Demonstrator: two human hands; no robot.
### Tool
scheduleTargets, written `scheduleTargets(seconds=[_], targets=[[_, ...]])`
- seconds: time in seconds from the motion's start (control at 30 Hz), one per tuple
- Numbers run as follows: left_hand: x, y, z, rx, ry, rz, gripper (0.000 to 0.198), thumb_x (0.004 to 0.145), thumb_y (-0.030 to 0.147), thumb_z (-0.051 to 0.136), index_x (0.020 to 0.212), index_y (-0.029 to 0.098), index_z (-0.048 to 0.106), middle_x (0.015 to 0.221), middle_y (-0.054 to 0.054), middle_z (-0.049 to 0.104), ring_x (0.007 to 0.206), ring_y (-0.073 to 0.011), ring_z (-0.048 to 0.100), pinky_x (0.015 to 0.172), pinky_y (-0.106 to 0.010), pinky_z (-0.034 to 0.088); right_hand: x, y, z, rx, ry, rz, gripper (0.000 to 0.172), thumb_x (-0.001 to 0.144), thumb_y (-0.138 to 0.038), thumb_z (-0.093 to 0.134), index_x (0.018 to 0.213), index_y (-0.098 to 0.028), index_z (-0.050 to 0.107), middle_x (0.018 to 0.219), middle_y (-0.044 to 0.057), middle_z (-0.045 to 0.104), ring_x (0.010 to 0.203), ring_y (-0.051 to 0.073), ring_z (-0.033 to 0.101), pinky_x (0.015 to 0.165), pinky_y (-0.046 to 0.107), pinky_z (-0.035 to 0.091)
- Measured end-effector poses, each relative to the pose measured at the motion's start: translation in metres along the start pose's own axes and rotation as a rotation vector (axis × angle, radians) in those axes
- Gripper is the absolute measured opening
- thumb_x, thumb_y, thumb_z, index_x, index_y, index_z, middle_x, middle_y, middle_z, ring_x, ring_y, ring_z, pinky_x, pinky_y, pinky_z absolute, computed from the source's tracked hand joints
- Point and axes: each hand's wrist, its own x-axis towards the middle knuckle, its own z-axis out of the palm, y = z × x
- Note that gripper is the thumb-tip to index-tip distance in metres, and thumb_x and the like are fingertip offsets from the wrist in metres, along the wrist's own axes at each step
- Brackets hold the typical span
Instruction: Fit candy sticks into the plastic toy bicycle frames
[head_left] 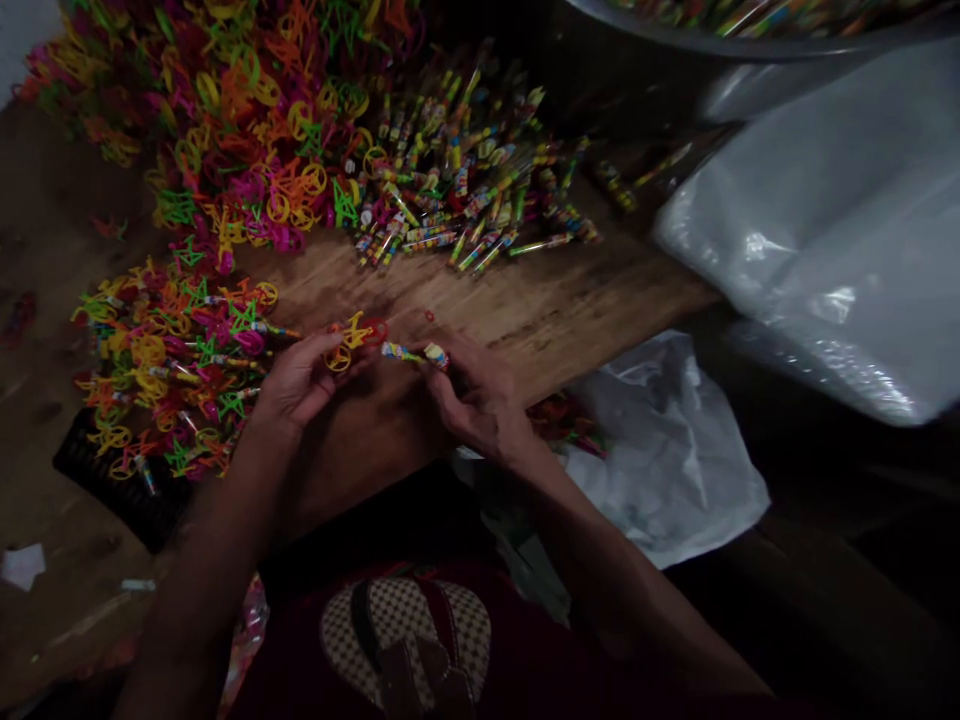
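Two hands mid-assembly | left hand [300, 380] fingers pinch yellow wheel piece [341, 345] | right hand [480, 400] fingers grip printed stick [412, 353], tip just beside wheel | next likely: align, push together

Rough matt wooden board [540, 310], glossy plastic rings [247, 130], shiny crinkled plastic bag [840, 230]

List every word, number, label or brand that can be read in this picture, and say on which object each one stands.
No text can be read.
Printed tubes in the pile: colourful wrappers, print too small and blurred.
Tube at the right hand: print blurred.
Shirt emblem: a checkered pattern, no letters visible.
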Motion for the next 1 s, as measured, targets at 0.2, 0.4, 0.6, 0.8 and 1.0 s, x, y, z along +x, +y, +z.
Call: scheduleTargets(seconds=[0.2,0.4,0.6,0.8,1.0], targets=[[0.004,-0.006,0.013,-0.037,0.023,-0.016,0.005,0.082,0.012,0.06,0.082,0.015,0.064,0.083,-0.002,0.073,0.077,-0.0125,0.07,0.076,-0.025,0.059,-0.002,-0.001,0.022,0.072,0.078,0.148,0.022,0.09,-0.025,0.054,0.104,-0.025,0.071,0.095,0.004,0.076,0.086,0.022,0.07,0.08,0.037,0.056],[0.007,-0.014,0.012,-0.048,-0.019,0.011,0.004,0.079,0.011,0.066,0.08,0.015,0.065,0.077,0.001,0.069,0.07,-0.0077,0.065,0.067,-0.017,0.054,0.006,0.001,0.022,0.122,0.088,0.155,0.022,0.092,-0.026,0.055,0.103,-0.024,0.073,0.09,0.003,0.074,0.084,0.02,0.068,0.078,0.034,0.055],[-0.002,-0.01,0.008,-0.01,-0.081,-0.016,0.01,0.075,0.006,0.069,0.081,0.013,0.064,0.076,0.001,0.069,0.066,-0.0094,0.065,0.07,-0.023,0.057,0.007,0.01,0.016,0.139,0.109,-0.058,0.022,0.093,-0.021,0.055,0.106,-0.024,0.073,0.092,0.004,0.074,0.084,0.019,0.069,0.078,0.034,0.056],[-0.009,-0.006,0.012,-0.003,-0.082,-0.074,0.009,0.076,0.005,0.067,0.076,0.012,0.063,0.074,-0.002,0.07,0.065,-0.011,0.067,0.065,-0.021,0.055,0.002,0.012,0.012,0.066,0.142,-0.25,0.034,0.093,-0.013,0.052,0.119,-0.026,0.069,0.098,0.006,0.075,0.089,0.02,0.071,0.077,0.033,0.058],[-0.012,-0.007,0.015,-0.05,-0.076,-0.155,0.01,0.078,0.003,0.062,0.073,0.011,0.064,0.072,-0.003,0.069,0.062,-0.0104,0.065,0.063,-0.021,0.055,-0.014,0.015,0.016,-0.091,0.146,-0.283,0.038,0.093,-0.012,0.053,0.126,-0.025,0.065,0.111,0.008,0.076,0.1,0.02,0.073,0.085,0.032,0.061]])
